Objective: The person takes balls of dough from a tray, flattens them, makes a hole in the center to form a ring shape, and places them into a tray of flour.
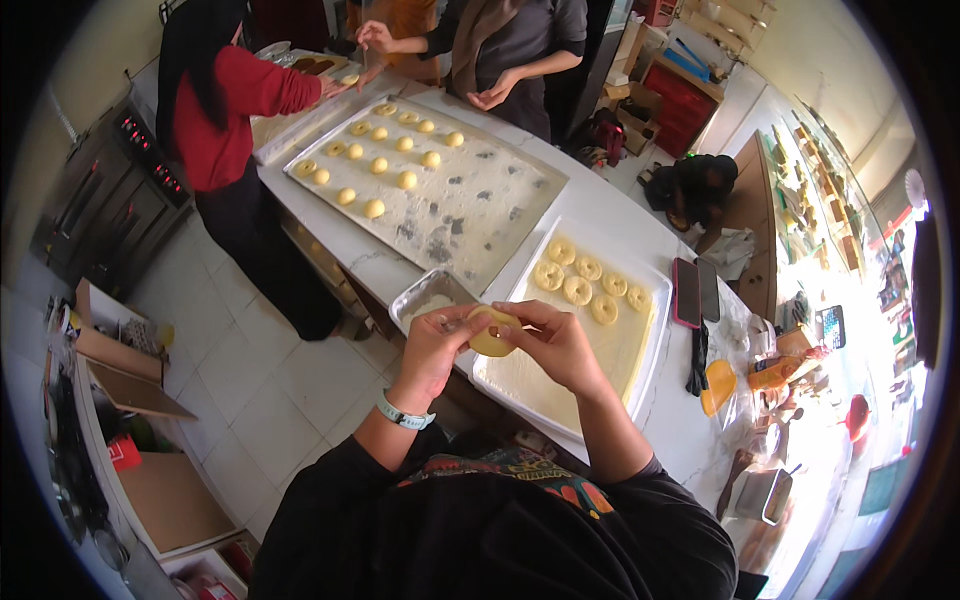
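Between my two hands is a pale yellow dough ring [490,343] with a small hole in its middle. My left hand [437,345] pinches its left side, and my right hand [552,345] grips the right side, fingertips near the hole. Below and beyond the ring lies a white tray [660,300], where several shaped dough rings [577,290] sit at the far end on a floured surface. A small metal pan [405,300] with flour stands just past my left hand. Farther off, a large floured tray [530,200] carries several round dough balls [407,180] and some rings.
Across the table, a person in a red sleeve [270,85] and another in dark clothes [515,45] work with their hands. Phones [687,292], a black cable-like item [697,360] and a yellow scraper [717,387] lie at right. An oven [120,180] stands far left.
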`<act>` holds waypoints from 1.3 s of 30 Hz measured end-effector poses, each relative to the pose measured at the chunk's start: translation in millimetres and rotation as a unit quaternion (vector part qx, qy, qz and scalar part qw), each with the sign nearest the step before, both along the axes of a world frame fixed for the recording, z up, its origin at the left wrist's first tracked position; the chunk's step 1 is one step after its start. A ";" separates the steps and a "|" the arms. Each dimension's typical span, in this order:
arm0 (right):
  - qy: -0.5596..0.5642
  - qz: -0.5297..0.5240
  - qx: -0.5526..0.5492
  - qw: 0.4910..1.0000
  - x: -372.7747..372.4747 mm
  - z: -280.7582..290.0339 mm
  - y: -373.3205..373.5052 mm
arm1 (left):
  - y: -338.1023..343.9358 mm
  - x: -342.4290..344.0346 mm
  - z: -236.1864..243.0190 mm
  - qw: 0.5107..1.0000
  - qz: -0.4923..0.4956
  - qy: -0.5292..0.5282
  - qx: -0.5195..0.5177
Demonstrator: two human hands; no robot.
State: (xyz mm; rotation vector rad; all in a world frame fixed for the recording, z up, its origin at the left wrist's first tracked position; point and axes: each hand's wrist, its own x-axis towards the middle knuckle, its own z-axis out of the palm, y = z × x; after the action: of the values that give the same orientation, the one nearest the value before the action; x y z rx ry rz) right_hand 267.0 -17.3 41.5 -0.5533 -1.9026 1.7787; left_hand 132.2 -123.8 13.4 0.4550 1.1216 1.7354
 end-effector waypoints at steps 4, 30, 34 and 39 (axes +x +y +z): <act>-0.033 0.001 -0.040 0.999 16.8 1.2 -7.4 | -15.7 9.7 3.3 1.000 -0.001 -0.004 0.009; -0.045 0.195 -0.089 0.976 -37.2 -18.2 -273.3 | -326.3 6.6 -11.3 0.984 0.172 -0.013 -0.049; -0.069 0.233 -0.052 0.969 -34.1 -15.8 -276.6 | -329.8 9.9 -11.3 0.987 0.141 0.001 -0.072; -0.023 0.191 -0.368 0.910 -10.7 -29.8 -255.2 | -294.8 15.4 -8.0 0.971 0.214 0.093 -0.057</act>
State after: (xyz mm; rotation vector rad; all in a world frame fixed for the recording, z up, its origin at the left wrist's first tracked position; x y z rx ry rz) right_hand 256.2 -272.5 11.7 -0.4823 -1.3701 2.7817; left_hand 147.6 -418.6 5.4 0.3232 1.5327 2.0130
